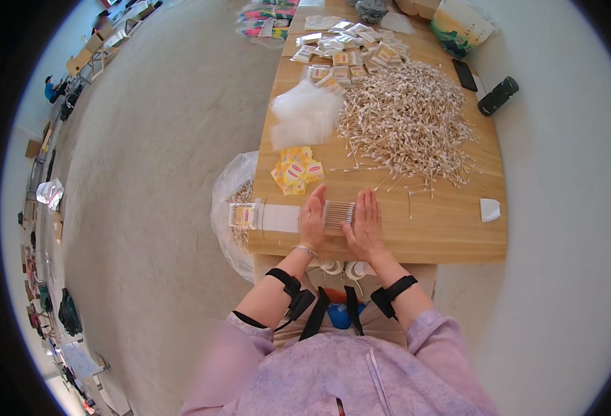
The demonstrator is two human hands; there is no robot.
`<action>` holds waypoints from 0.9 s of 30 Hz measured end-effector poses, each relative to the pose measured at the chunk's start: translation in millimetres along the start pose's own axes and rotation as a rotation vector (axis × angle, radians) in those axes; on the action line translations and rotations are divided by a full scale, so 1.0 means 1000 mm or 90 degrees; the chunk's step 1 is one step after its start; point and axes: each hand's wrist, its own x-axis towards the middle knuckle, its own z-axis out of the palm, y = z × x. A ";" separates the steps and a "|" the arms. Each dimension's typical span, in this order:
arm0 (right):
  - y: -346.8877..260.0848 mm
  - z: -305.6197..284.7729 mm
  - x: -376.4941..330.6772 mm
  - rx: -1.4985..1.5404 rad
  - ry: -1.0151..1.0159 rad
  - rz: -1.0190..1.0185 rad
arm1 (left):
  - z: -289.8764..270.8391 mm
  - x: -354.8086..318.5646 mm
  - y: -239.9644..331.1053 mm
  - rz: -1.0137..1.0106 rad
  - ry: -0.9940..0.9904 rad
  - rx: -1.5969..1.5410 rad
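Both hands were down flat on the wooden table (451,236), close to its near edge. The left hand (312,218) lay with fingers stretched out straight and together, palm down, and the right hand (365,223) mirrored it, also open and flat, gripping nothing. Between the two sets of fingers sat a neat row of cotton swabs (338,213), sticks lined up side by side, and the inner edges of both hands pressed against the row's ends, squaring it from left and right.

Just left of the left fingers lay a clear plastic sleeve (280,218), touching or almost touching the hand, and beyond its far end a filled swab packet (242,215) with a yellow label hung at the table's left edge. Straight ahead of the left fingertips, a small heap of yellow-and-red labels (295,170) rested near them. Farther ahead sat a stack of empty clear bags (305,114). Ahead of the right fingertips spread the big loose pile of cotton swabs (409,118), with stray sticks trailing back toward the hand. Well to the right of the right fingers lay a small white piece (490,209). Beyond everything, finished packets (350,48) crowded the table's far end.
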 end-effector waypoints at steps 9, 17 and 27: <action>-0.026 0.003 -0.007 -0.177 -0.119 -0.054 | 0.000 0.002 -0.002 0.009 -0.003 0.040; -0.025 -0.002 -0.005 -0.155 -0.141 -0.042 | -0.023 -0.041 0.045 0.197 -0.188 0.637; -0.024 0.007 -0.007 -0.195 -0.145 -0.064 | -0.021 -0.072 0.059 0.180 -0.294 0.914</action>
